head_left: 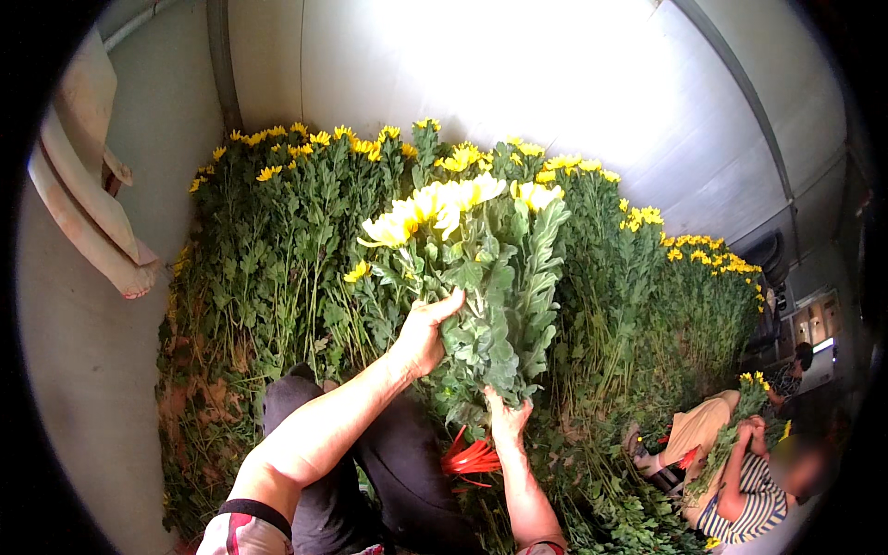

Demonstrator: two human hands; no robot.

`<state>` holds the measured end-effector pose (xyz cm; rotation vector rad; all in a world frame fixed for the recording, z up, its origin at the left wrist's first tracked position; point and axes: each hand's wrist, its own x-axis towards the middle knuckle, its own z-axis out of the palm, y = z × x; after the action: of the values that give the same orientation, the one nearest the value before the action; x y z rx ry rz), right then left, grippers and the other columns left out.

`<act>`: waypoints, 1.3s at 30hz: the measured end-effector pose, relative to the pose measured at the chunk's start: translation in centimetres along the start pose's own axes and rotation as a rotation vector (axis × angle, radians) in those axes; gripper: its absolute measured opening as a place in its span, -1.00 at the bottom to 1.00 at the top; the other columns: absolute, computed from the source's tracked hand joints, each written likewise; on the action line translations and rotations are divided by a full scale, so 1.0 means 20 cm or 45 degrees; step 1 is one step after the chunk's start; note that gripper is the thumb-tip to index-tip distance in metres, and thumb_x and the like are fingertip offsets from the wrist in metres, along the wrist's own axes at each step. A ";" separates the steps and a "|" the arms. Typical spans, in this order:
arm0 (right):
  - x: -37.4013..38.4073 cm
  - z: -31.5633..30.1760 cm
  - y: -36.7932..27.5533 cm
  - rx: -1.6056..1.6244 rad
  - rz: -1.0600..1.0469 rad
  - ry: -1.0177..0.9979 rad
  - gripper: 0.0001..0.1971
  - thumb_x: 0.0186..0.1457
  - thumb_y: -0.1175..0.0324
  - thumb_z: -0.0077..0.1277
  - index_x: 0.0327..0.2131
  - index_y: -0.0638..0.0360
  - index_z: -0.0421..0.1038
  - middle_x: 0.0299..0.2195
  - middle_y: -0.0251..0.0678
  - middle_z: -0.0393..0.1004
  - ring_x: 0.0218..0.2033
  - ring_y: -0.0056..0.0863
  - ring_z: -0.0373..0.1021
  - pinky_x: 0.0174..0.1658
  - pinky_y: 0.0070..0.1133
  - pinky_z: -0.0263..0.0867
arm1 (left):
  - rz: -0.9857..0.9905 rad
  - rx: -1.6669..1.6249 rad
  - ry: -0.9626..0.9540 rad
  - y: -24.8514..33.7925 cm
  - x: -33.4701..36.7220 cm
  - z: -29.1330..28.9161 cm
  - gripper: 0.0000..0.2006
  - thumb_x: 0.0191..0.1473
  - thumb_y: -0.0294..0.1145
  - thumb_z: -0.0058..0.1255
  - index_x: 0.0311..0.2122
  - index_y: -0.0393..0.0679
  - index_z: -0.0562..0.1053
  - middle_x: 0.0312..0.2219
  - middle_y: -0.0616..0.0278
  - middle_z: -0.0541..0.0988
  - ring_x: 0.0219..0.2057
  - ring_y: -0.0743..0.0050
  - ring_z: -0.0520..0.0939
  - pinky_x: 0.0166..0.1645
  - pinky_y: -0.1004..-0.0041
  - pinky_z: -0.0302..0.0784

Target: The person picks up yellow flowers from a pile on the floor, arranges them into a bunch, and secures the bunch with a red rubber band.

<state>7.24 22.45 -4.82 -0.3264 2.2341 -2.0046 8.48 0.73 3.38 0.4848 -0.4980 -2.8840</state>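
Observation:
A bunch of yellow chrysanthemums stands upright before me, its bright heads at the top and broad green leaves below. My left hand grips the bunch on its left side at mid-height, thumb lying across the leaves. Lower down, my right hand is closed around the bottom of the bunch; leaves partly cover its fingers. Just below, beside my right forearm, lies a bundle of red ties near my dark-trousered knee.
Long rows of cut chrysanthemums lean against the pale wall. Loose stems and leaves litter the ground. A cream cloth hangs at the left. At the lower right, a seated person in a striped shirt handles flowers; another person sits behind.

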 end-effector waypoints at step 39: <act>0.48 0.19 0.28 -0.860 -0.003 -0.850 -0.53 0.19 0.03 -0.14 0.01 0.19 0.33 -0.14 -0.03 0.48 -0.16 -0.13 0.45 -0.14 -0.33 0.35 | 0.505 0.349 0.703 0.35 -0.42 -0.34 -0.90 -0.08 -0.36 0.15 -0.42 -0.03 0.47 -0.46 0.43 0.51 -0.38 0.48 0.51 -0.21 0.37 0.42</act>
<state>-1.66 17.03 -10.27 -0.8945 2.3144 -0.8541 19.50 -5.96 2.29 1.0461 -0.7826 -2.1869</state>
